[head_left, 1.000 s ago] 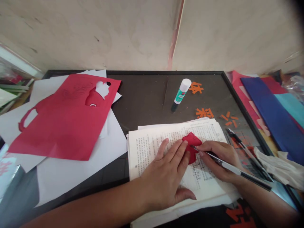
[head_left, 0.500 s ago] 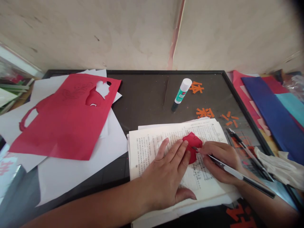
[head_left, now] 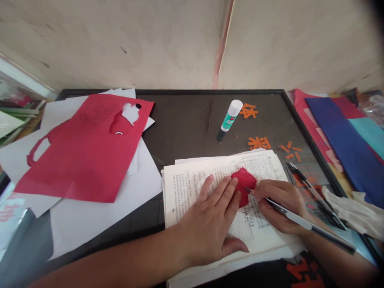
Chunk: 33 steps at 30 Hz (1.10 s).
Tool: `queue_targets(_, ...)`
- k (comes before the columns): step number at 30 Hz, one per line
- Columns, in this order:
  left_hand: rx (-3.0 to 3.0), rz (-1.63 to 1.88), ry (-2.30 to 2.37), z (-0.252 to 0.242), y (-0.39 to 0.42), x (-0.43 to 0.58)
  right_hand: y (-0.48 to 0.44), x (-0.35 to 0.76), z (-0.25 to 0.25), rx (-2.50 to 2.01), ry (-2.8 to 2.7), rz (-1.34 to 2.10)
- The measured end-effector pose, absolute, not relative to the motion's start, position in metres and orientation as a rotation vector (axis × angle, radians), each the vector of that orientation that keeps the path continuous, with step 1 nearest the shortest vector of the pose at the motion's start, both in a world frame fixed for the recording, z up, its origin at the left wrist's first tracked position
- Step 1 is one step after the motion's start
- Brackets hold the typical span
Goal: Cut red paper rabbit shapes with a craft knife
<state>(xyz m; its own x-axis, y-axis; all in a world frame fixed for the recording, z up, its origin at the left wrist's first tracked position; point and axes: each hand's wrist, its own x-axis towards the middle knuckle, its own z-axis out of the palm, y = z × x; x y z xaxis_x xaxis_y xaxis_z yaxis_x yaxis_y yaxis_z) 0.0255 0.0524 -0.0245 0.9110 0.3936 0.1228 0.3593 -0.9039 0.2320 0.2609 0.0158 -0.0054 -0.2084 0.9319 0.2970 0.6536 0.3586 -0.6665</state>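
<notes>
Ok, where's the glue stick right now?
In the head view, the glue stick sits on the dark board toward its far edge, just left of an orange paper cut-out character and above the stack of printed pages.

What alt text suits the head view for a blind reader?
A right hand holds a craft knife to a red paper piece on printed pages, the left hand pressing them down. A cut red sheet and a glue stick lie nearby.

The head-worn camera looks forward and down from above the counter (head_left: pixel 186 120), close over the left hand (head_left: pixel 207 224) and right hand (head_left: pixel 279 204) at lower centre, with the wall (head_left: pixel 120 44) across the upper part of the frame.
</notes>
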Motion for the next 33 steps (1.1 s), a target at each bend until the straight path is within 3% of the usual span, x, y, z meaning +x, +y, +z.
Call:
queue_targets(15, 2.921, 0.36, 0.575, -0.022, 0.05, 0.023, 0.015, 0.267, -0.025, -1.564, -1.294, 0.512)
queue_targets(33, 2.862, 0.402, 0.788, -0.028, 0.05, 0.023, 0.023, 0.26, -0.02, -1.606, -1.309, 0.753)
